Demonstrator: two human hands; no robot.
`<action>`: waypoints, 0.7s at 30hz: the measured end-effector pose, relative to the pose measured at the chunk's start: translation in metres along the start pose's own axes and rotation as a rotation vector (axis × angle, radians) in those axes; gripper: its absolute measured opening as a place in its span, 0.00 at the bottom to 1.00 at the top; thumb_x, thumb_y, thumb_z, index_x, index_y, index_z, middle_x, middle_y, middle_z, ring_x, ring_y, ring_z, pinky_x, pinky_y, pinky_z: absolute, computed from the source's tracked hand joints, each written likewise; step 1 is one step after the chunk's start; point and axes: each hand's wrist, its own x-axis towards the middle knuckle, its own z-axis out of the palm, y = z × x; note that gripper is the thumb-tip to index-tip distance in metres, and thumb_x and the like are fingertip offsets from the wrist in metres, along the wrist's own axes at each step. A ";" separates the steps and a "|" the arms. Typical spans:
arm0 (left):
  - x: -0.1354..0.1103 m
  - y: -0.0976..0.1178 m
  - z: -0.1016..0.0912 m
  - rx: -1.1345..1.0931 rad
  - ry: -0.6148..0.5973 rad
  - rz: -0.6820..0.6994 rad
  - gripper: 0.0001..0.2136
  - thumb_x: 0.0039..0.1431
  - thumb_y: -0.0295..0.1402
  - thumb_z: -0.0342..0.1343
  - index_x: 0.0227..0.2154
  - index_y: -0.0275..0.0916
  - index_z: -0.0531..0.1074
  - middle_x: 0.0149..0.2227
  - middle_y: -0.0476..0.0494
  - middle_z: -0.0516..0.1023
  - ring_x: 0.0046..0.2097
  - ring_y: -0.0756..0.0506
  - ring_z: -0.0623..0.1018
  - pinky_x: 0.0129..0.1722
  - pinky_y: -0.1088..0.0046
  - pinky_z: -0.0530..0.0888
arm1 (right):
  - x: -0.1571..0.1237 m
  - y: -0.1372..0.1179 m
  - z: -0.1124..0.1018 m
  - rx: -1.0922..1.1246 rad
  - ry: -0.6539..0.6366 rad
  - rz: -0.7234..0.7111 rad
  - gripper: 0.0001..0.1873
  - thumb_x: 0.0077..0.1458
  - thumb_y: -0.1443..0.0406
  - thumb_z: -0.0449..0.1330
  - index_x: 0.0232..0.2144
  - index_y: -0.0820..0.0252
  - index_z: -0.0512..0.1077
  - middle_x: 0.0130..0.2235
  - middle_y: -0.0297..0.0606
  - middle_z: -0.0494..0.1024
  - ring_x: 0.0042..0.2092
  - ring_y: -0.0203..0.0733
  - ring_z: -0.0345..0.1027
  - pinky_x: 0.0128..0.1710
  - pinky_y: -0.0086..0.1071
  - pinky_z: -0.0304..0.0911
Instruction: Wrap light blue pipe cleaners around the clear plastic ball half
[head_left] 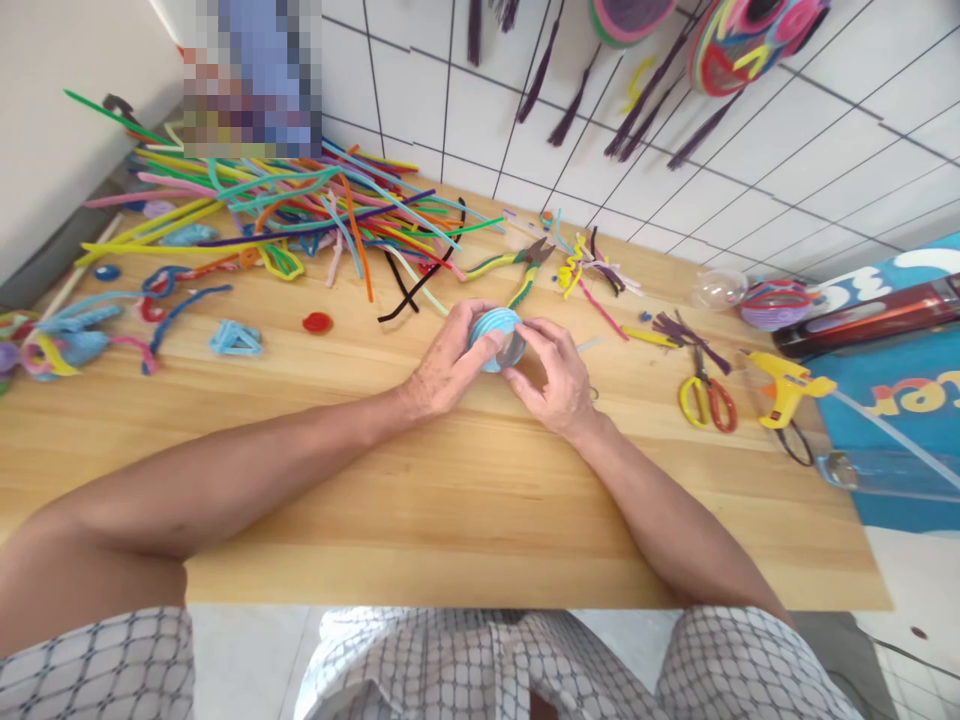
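Both my hands meet at the middle of the wooden table [450,500]. Between them is a clear plastic ball wrapped in light-blue pipe cleaner coils [496,335]. My left hand [448,365] curls its fingers round the ball's left side. My right hand [551,372] pinches the ball from the right, fingers pressed on its clear lower part. Just beyond the ball lie pliers with green-yellow handles [525,265].
A big heap of coloured pipe cleaners [300,210] covers the far left. Blue and pink bent shapes [75,335] and a red coil [317,322] lie at left. Scissors [706,395], a yellow glue gun [787,385] and a clear ball half [718,288] are at right. Tasselled ornaments hang on the tiled wall [720,40].
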 end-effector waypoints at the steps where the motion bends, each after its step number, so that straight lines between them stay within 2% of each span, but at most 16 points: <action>1: 0.000 0.001 0.000 -0.006 -0.001 -0.009 0.21 0.76 0.48 0.52 0.61 0.39 0.64 0.62 0.33 0.75 0.64 0.38 0.77 0.69 0.54 0.74 | 0.000 0.000 0.000 -0.004 -0.006 0.002 0.36 0.70 0.60 0.66 0.75 0.48 0.62 0.64 0.52 0.77 0.64 0.60 0.75 0.63 0.60 0.77; 6: 0.003 0.000 0.000 -0.055 -0.017 0.001 0.22 0.75 0.49 0.55 0.60 0.40 0.65 0.60 0.36 0.76 0.62 0.39 0.78 0.66 0.57 0.76 | -0.002 0.003 -0.001 -0.016 -0.042 0.022 0.35 0.70 0.59 0.65 0.74 0.50 0.63 0.65 0.52 0.77 0.65 0.62 0.74 0.65 0.62 0.75; 10: 0.004 -0.005 -0.001 -0.071 -0.025 0.013 0.28 0.73 0.54 0.57 0.64 0.39 0.65 0.65 0.32 0.74 0.67 0.36 0.76 0.71 0.53 0.72 | -0.002 0.004 -0.001 -0.016 -0.013 0.020 0.35 0.69 0.58 0.66 0.74 0.50 0.64 0.64 0.53 0.77 0.64 0.62 0.75 0.64 0.62 0.76; 13: 0.004 -0.005 -0.003 -0.007 -0.049 0.038 0.28 0.75 0.55 0.54 0.66 0.41 0.67 0.67 0.33 0.73 0.70 0.35 0.73 0.75 0.50 0.67 | -0.002 0.005 0.000 -0.021 -0.023 0.037 0.35 0.69 0.57 0.66 0.73 0.50 0.64 0.64 0.53 0.77 0.65 0.63 0.74 0.64 0.64 0.75; 15: 0.003 -0.005 -0.004 0.031 -0.082 0.066 0.27 0.76 0.54 0.53 0.68 0.42 0.66 0.68 0.34 0.73 0.72 0.35 0.71 0.76 0.50 0.66 | -0.003 0.005 0.000 -0.014 -0.042 0.050 0.35 0.68 0.58 0.66 0.73 0.50 0.64 0.65 0.53 0.77 0.65 0.63 0.74 0.65 0.65 0.74; 19: 0.002 -0.007 -0.005 0.080 -0.143 0.113 0.32 0.71 0.49 0.62 0.71 0.43 0.60 0.71 0.31 0.67 0.72 0.32 0.69 0.74 0.47 0.68 | -0.004 0.005 0.000 -0.002 -0.039 0.069 0.35 0.68 0.57 0.66 0.73 0.50 0.64 0.65 0.53 0.77 0.66 0.64 0.74 0.65 0.65 0.74; 21: 0.001 -0.010 -0.004 0.090 -0.160 0.123 0.33 0.69 0.45 0.63 0.71 0.44 0.58 0.71 0.30 0.65 0.72 0.32 0.68 0.74 0.46 0.69 | -0.004 0.005 -0.001 -0.018 -0.031 0.065 0.34 0.68 0.57 0.66 0.73 0.50 0.64 0.65 0.53 0.77 0.65 0.64 0.74 0.65 0.64 0.75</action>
